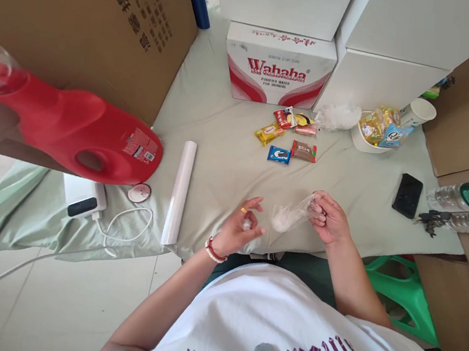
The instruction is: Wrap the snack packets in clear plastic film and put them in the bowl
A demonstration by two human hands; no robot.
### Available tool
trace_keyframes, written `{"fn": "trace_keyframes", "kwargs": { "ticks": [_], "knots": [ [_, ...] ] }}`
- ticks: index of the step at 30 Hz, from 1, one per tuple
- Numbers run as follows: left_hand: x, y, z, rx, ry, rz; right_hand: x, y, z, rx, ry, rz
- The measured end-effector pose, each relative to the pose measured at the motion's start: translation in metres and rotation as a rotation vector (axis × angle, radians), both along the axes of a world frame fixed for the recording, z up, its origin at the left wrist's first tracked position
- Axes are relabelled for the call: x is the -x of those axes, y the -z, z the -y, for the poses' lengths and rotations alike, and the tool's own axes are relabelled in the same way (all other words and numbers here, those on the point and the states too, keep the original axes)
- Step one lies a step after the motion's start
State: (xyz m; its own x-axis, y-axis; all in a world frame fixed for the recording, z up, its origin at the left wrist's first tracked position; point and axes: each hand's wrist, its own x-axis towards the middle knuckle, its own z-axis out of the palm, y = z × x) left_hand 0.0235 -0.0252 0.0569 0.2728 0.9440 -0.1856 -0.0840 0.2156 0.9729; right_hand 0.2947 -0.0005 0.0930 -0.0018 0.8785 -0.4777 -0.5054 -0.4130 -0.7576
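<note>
My right hand (329,218) is closed, pinching one end of a thin clear plastic bag (291,215). The bag hangs leftward from the fingers, crumpled and whitish at its far end. My left hand (239,227) is a little to the left of the bag, apart from it. Its thumb and index finger are spread, while the other fingers curl round a small clear crumpled piece of plastic (247,224). Beyond both hands lie several small wrapped snacks, among them a blue packet (279,155), a brown packet (304,151) and a yellow packet (269,133).
A white roll (179,191) lies left of my hands, near a red jug (89,135) and a white power bank (83,197) with a cable. A Wahaha carton (278,70) stands behind. On the right are a snack-filled white bowl (367,140), a phone (407,195) and plastic bottles (467,195).
</note>
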Motion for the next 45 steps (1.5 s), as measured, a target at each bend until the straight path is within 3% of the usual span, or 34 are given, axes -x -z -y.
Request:
{"fn": "trace_keyframes", "kwargs": {
  "ticks": [4, 6, 9, 11, 13, 15, 18, 21, 24, 26, 28, 32, 34, 35, 36, 38, 40, 41, 43, 45],
  "knots": [
    [-0.022, 0.004, -0.012, -0.161, 0.266, -0.179, 0.002, -0.006, -0.004, -0.005, -0.063, -0.084],
    [-0.032, 0.012, -0.018, -0.117, 0.271, -0.224, 0.002, -0.007, -0.007, -0.041, -0.03, -0.103],
    [-0.04, 0.023, -0.024, 0.045, 0.065, -0.146, 0.002, -0.003, -0.006, -0.125, 0.123, 0.022],
    [-0.043, 0.027, -0.026, 0.172, -0.121, -0.027, 0.004, 0.004, 0.001, -0.195, 0.286, 0.261],
    [-0.047, 0.029, -0.026, 0.249, -0.263, 0.053, 0.011, 0.012, 0.012, -0.243, 0.333, 0.504],
    [-0.055, 0.028, -0.025, 0.259, -0.334, 0.083, 0.027, 0.019, 0.026, -0.274, 0.148, 0.621],
    [-0.068, 0.022, -0.023, 0.321, -0.368, 0.22, 0.06, 0.03, 0.043, -0.338, -0.209, 0.612],
    [-0.068, 0.017, -0.027, 0.383, -0.348, 0.333, 0.082, 0.041, 0.05, -0.351, -0.243, 0.605],
    [-0.045, 0.014, -0.039, 0.327, -0.439, 0.395, 0.07, 0.043, 0.042, -0.315, -0.232, 0.559],
    [-0.021, 0.012, -0.046, 0.269, -0.503, 0.429, 0.04, 0.034, 0.021, -0.35, -0.245, 0.596],
    [0.004, 0.007, -0.047, 0.252, -0.527, 0.431, -0.003, 0.018, -0.018, -0.429, -0.151, 0.765],
    [0.034, -0.001, -0.03, 0.272, -0.588, 0.32, -0.09, -0.016, -0.146, -0.547, 0.452, 1.192],
    [0.039, -0.001, -0.017, 0.275, -0.617, 0.269, -0.117, -0.027, -0.218, -0.555, 0.675, 1.347],
    [0.04, -0.001, -0.01, 0.27, -0.63, 0.249, -0.125, -0.03, -0.251, -0.517, 0.709, 1.419],
    [0.04, 0.0, -0.003, 0.262, -0.64, 0.231, -0.129, -0.032, -0.28, -0.457, 0.652, 1.471],
    [0.039, 0.002, 0.008, 0.236, -0.658, 0.186, -0.129, -0.032, -0.321, -0.378, 0.388, 1.481],
    [0.037, 0.002, 0.017, 0.204, -0.676, 0.128, -0.122, -0.032, -0.337, -0.371, 0.21, 1.456],
    [0.036, 0.003, 0.02, 0.187, -0.679, 0.096, -0.117, -0.031, -0.335, -0.401, 0.194, 1.463],
    [0.033, 0.003, 0.025, 0.156, -0.659, 0.028, -0.106, -0.029, -0.31, -0.508, 0.243, 1.491],
    [0.03, 0.005, 0.025, 0.145, -0.613, -0.023, -0.092, -0.02, -0.26, -0.631, 0.254, 1.407]
  ]
}}
